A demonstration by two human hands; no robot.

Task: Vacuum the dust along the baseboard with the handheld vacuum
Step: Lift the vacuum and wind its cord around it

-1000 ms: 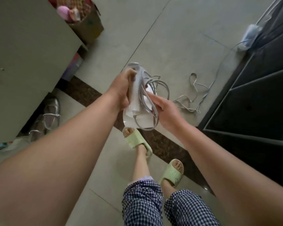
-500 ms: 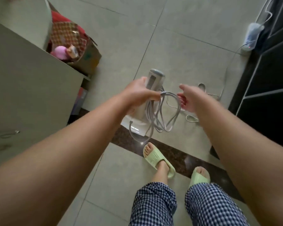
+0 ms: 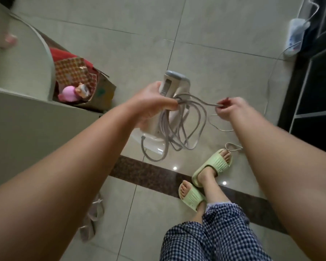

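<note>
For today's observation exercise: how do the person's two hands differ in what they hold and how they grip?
The left hand wraps round the vacuum body and a bunch of cord loops; the right hand only pinches one strand of the cord. The left hand carries the weight; the right hand draws its strand out sideways. Both are bare and touch the same cord.

Both arms reach forward. The left hand (image 3: 152,102) keeps a closed grip; the right hand (image 3: 231,108), just beside that grip, pinches with its fingertips (image 3: 222,106).
</note>
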